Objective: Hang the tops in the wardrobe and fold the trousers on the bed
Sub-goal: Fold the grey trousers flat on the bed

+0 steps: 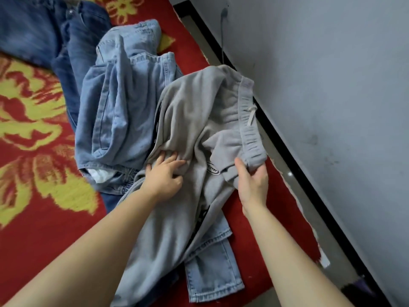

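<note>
Overall, head view: a bed [33, 134] spread with red, yellow-flowered cloth is looked down upon; trousers are heaped near its wall-side edge.
Grey sweatpants [194, 120]: laid crumpled on top of the heap, waistband [250, 129] turned towards the wall [332, 85], legs trailing back towards the person.
Left hand [164, 173]: fingers are curled into a bunch of grey fabric at the hip, probably so that the garment can be drawn flat.
Right hand [252, 180]: the near end of the waistband is pinched between thumb and fingers, so the top edge can be lifted and squared.
Drawstring [251, 116]: left dangling from the waistband.
Light blue jeans [119, 103]: lying rumpled beneath and to the left of the sweatpants, unfolded; a light denim leg is seen poking out below.
Dark blue jeans [44, 29]: spread at the far left, partly under the light pair, also unfolded.
Step judged: the sweatpants are being straightened for a first fold; no folded pair is seen.
Tops, wardrobe: neither is in view.
</note>
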A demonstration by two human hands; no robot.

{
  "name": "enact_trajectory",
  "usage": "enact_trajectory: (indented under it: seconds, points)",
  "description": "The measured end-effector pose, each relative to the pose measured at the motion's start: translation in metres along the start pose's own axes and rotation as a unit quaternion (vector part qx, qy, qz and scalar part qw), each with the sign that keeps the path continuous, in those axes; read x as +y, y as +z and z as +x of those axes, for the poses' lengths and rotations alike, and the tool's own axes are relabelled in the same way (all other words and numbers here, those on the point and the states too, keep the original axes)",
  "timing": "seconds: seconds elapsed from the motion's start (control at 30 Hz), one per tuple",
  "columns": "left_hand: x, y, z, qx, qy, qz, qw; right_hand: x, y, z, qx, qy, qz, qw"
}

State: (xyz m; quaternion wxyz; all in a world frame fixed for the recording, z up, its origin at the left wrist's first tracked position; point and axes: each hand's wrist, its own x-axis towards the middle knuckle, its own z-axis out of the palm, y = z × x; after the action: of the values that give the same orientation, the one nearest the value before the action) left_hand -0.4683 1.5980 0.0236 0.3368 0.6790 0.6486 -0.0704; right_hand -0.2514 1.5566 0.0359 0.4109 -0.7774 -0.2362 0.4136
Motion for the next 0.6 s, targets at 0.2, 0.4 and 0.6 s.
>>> enact_trajectory:
  seconds: [0.2, 0.4, 0.6]
  points:
    - [0.014, 0.035, -0.093, 0.262, 0.061, 0.019, 0.963, 0.068, -0.039, -0.094, 0.045, 0.159, 0.071, 0.984]
    - [0.033, 0.117, -0.182, 0.062, -0.154, -0.366, 0.916, 0.141, -0.098, -0.163, 0.021, 0.261, -0.052, 0.964]
    - [0.055, 0.157, -0.183, -0.121, -0.238, -0.471, 0.841, 0.156, -0.119, -0.151, -0.101, 0.228, -0.164, 0.954]
